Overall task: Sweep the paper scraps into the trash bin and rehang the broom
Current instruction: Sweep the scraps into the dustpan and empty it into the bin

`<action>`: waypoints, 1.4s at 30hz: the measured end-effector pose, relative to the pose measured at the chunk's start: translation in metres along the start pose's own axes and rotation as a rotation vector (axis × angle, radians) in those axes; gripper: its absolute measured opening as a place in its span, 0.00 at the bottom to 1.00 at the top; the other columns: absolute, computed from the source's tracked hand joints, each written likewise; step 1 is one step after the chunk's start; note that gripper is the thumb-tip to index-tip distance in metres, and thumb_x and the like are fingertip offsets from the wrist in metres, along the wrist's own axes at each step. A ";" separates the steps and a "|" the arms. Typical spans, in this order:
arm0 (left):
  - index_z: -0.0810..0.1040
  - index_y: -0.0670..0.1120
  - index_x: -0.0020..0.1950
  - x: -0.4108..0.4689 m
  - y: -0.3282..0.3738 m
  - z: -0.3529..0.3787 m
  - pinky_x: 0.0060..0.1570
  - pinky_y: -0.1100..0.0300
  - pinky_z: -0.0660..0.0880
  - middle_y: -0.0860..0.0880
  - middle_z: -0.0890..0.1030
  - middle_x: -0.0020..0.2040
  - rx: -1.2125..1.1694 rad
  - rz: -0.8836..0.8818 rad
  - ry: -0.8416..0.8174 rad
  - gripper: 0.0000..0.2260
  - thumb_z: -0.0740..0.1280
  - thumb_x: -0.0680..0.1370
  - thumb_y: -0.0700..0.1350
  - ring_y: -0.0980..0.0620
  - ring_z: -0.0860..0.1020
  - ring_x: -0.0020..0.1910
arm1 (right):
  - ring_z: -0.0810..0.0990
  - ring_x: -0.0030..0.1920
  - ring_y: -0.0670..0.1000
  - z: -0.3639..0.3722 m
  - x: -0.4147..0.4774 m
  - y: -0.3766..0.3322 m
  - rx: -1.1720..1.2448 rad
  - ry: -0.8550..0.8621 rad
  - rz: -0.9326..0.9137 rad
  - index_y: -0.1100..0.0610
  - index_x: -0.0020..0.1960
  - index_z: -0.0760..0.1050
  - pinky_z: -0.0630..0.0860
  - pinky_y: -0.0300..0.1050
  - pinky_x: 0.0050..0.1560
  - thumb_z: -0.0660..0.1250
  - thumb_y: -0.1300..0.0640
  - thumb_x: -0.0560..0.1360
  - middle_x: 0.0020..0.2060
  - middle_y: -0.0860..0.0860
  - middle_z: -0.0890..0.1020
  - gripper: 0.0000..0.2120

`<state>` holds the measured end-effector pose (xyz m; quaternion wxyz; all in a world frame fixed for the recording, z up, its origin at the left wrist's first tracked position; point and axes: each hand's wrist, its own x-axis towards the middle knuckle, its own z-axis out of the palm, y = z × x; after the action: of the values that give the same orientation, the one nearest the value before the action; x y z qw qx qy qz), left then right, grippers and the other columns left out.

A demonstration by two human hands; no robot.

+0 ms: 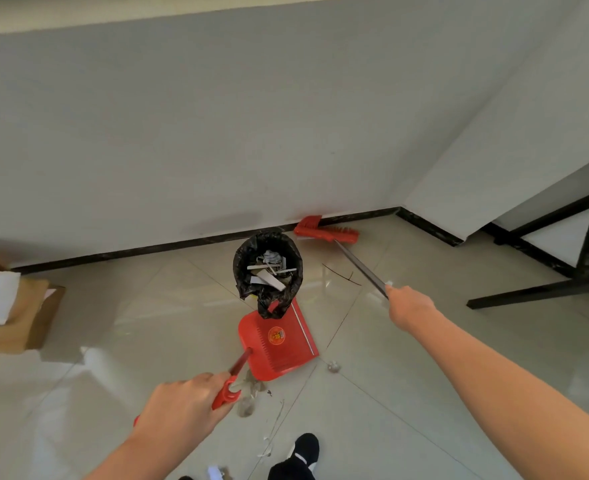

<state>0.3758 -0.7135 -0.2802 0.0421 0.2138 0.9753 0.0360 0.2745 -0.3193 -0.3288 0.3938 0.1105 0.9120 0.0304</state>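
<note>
At twelve o'clock from the dustpan [279,341], the trash bin [268,268] is holding scraps. The left hand [182,407] is clamping the pan's handle, the right hand [409,306] the broom [327,233]; tilting risks nudging the bin over.

The floor [407,386] is laid with glossy pale tiles and is bounded by a dark skirting at the wall. A trash bin [268,268], lined with a black bag and filled with paper scraps, is stood on it near the wall. A red broom head [326,232] is rested on the tiles beside the skirting. Small crumpled scraps [334,366] are scattered nearer the camera, and what may be cardboard [26,320] is lain at the left.
</note>
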 end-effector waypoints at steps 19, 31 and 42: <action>0.79 0.55 0.49 0.036 -0.015 -0.006 0.31 0.59 0.67 0.55 0.83 0.40 -0.064 -0.064 -0.294 0.15 0.61 0.78 0.65 0.52 0.84 0.39 | 0.79 0.54 0.54 0.035 -0.122 0.069 -0.262 -0.201 -0.036 0.50 0.78 0.53 0.70 0.44 0.42 0.55 0.66 0.78 0.60 0.51 0.76 0.31; 0.78 0.53 0.57 0.044 0.012 -0.019 0.37 0.58 0.68 0.53 0.83 0.46 -0.083 -0.088 -0.432 0.19 0.56 0.81 0.63 0.50 0.84 0.47 | 0.79 0.40 0.46 0.011 -0.204 0.149 0.016 -0.259 0.147 0.36 0.72 0.63 0.78 0.38 0.42 0.55 0.62 0.74 0.55 0.47 0.81 0.32; 0.80 0.57 0.58 0.038 0.015 -0.046 0.42 0.57 0.73 0.55 0.81 0.45 -0.078 -0.179 -0.489 0.13 0.61 0.80 0.61 0.48 0.82 0.53 | 0.71 0.23 0.55 0.089 -0.130 0.138 0.875 -0.088 0.441 0.60 0.59 0.72 0.71 0.45 0.27 0.59 0.65 0.74 0.24 0.59 0.73 0.14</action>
<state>0.3427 -0.6864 -0.2358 0.2877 0.1271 0.9491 0.0172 0.4497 -0.2174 -0.2782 0.3328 0.4571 0.7766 -0.2779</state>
